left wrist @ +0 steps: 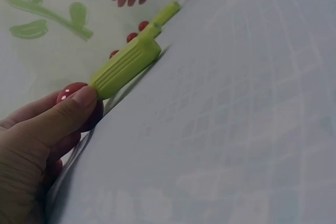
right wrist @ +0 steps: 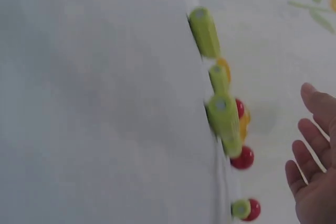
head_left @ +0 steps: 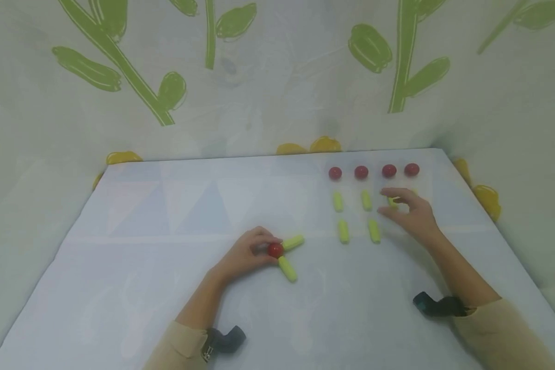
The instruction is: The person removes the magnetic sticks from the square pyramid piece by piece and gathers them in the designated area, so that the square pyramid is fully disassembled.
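In the head view my left hand (head_left: pixel 250 253) pinches a red ball (head_left: pixel 275 250) between thumb and fingers, low over the white tabletop. Two light-green rods touch the ball and splay apart, an upper rod (head_left: pixel 293 242) and a lower rod (head_left: pixel 288 269). Seen from the left wrist, the thumb presses on the red ball (left wrist: pixel 72 90) beside the ribbed green rod (left wrist: pixel 126 66). My right hand (head_left: pixel 411 210) hovers at the right over a partly hidden green rod (head_left: pixel 392 202). Its thumb and fingers are apart, and the right wrist view shows the fingers (right wrist: pixel 313 135) holding nothing.
Several red balls (head_left: pixel 361 172) stand in a row near the back edge of the table (head_left: pixel 166 308). In front of them several loose green rods (head_left: pixel 343 231) lie in two rows. A wall with painted green leaves (head_left: pixel 370 49) rises behind.
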A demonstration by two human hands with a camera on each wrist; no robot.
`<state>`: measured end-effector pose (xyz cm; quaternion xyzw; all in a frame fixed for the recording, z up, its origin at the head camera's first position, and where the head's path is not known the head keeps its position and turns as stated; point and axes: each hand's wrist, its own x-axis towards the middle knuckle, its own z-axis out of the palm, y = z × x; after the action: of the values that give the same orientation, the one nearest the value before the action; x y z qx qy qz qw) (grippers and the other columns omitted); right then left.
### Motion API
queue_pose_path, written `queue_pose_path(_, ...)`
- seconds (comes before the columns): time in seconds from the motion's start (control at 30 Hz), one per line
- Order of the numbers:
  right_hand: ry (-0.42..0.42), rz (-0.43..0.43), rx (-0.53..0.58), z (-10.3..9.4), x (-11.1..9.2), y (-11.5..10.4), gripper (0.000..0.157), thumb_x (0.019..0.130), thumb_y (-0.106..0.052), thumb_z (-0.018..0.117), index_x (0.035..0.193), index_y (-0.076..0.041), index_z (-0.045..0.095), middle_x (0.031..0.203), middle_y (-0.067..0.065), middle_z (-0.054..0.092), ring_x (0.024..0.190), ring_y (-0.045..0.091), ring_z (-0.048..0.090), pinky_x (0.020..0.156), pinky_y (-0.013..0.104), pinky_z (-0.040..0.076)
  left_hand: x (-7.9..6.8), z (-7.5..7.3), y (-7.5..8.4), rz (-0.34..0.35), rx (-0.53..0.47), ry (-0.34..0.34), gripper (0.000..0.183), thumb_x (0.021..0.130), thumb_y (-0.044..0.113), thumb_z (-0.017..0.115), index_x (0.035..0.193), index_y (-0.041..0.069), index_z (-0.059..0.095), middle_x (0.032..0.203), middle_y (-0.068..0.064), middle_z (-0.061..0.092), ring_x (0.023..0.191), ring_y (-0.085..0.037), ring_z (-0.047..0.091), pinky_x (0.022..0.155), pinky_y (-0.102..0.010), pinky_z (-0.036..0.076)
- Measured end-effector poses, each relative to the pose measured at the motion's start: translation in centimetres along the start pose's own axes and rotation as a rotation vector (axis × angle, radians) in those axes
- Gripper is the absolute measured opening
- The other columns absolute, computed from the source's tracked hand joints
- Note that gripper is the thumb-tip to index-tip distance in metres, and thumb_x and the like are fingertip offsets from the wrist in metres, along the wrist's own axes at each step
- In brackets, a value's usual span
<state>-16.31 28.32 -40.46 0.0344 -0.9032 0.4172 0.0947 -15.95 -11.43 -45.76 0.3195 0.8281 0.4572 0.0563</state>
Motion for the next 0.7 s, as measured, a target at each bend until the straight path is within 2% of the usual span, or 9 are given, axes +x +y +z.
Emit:
queue_pose_path(0.17,-0.105,-0.102,0.055,1.9,-1.5,-1.3,0.039,0.085,-0.021,0.071,0.12,-0.008,0.061,0.119,0.006,0.062,0.106,0.013,0.052,0.094,0.018,0.04,0.0,0.0,-0.1,0.07,-0.049,0.01,0.04,0.071,0.007,0.08,0.11,0.011,0.068,0.102,0.0,0.066,0.1,-0.016,0.058,0.091,-0.029,0.047)
queue_pose_path(0.23,-0.151,-0.154,0.09,2.7,-2.1,-1.7,0.036,0.084,-0.018,0.072,0.118,-0.009,0.062,0.117,0.003,0.063,0.105,0.013,0.053,0.092,0.012,0.039,0.0,-0.1,0.4,0.11,-0.065,0.008,0.04,0.071,0.002,0.079,0.108,0.005,0.066,0.101,-0.006,0.068,0.099,-0.019,0.06,0.091,-0.029,0.047)
queue_pose_path(0.33,-0.215,-0.262,0.155,3.9,-2.8,-2.4,0.035,0.081,-0.01,0.074,0.115,-0.01,0.064,0.113,0.002,0.065,0.104,0.011,0.056,0.092,0.014,0.042,0.1,-0.6,1.8,0.13,-0.102,-0.014,0.036,0.07,-0.002,0.078,0.104,-0.001,0.067,0.098,-0.011,0.07,0.096,-0.021,0.061,0.09,-0.027,0.047)
queue_pose_path(0.43,-0.302,-0.367,0.226,5.3,-3.3,-3.2,0.036,0.079,-0.005,0.074,0.113,-0.01,0.065,0.111,0.003,0.067,0.105,0.008,0.057,0.092,0.016,0.044,0.1,-1.0,2.9,0.148,-0.098,-0.037,0.034,0.069,-0.001,0.079,0.101,-0.002,0.069,0.096,-0.011,0.071,0.092,-0.018,0.062,0.089,-0.024,0.043)
queue_pose_path(0.57,-0.467,-0.446,0.301,7.4,-3.8,-4.0,0.035,0.081,-0.007,0.073,0.115,-0.007,0.065,0.112,0.007,0.067,0.107,0.01,0.059,0.093,0.02,0.046,0.1,-0.8,2.1,0.166,-0.038,-0.051,0.034,0.067,0.004,0.081,0.1,0.002,0.071,0.095,-0.006,0.072,0.091,-0.014,0.062,0.096,-0.031,0.036)
queue_pose_path(0.7,-0.615,-0.473,0.343,9.2,-3.9,-4.4,0.037,0.082,-0.01,0.072,0.118,-0.006,0.063,0.114,0.008,0.066,0.109,0.013,0.059,0.091,0.026,0.05,0.1,-0.5,0.5,0.123,-0.009,-0.105,0.035,0.07,0.013,0.081,0.104,0.011,0.072,0.1,0.004,0.072,0.099,-0.008,0.062,0.108,-0.04,0.027)
